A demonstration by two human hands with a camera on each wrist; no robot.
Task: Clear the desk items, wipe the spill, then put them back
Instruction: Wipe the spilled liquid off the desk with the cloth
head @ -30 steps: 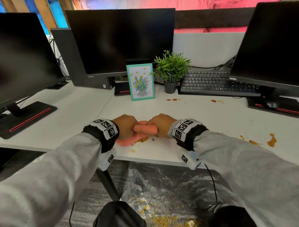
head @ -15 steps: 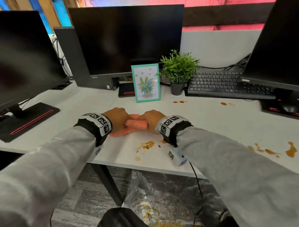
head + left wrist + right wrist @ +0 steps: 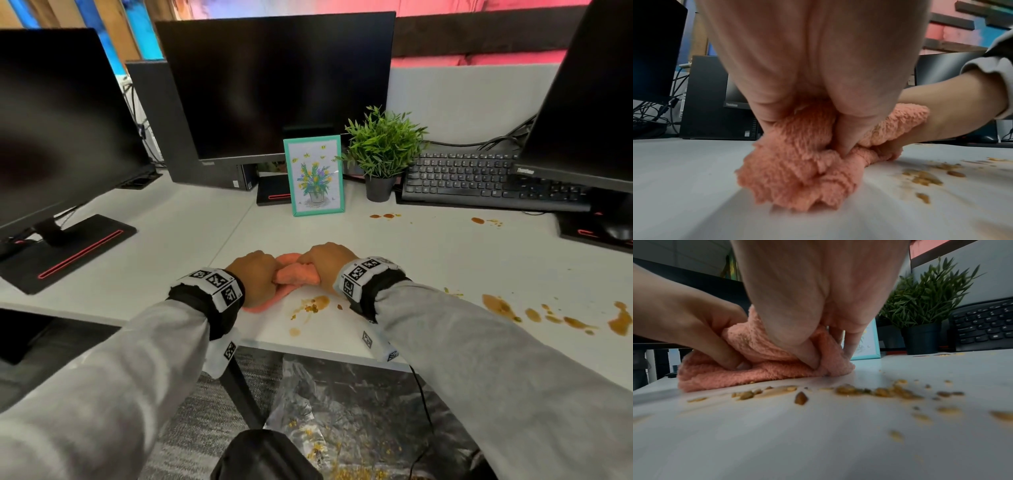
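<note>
I've slid the pink cloth [image 3: 295, 274], bunched in both hands' fingers [image 3: 731, 360], past the brown spill [image 3: 313, 304], leaving it unwiped on the bench [image 3: 178, 246]

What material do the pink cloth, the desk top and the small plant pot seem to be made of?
Pink cloth: looks like soft microfibre or terry, matte; its fluffy looped pile shows and it bunches under both hands.
Desk top: probably laminate, smooth pale grey; the spill sits on it as drops.
Plant pot: dark and matte, perhaps plastic; the pictures do not settle it.
</note>
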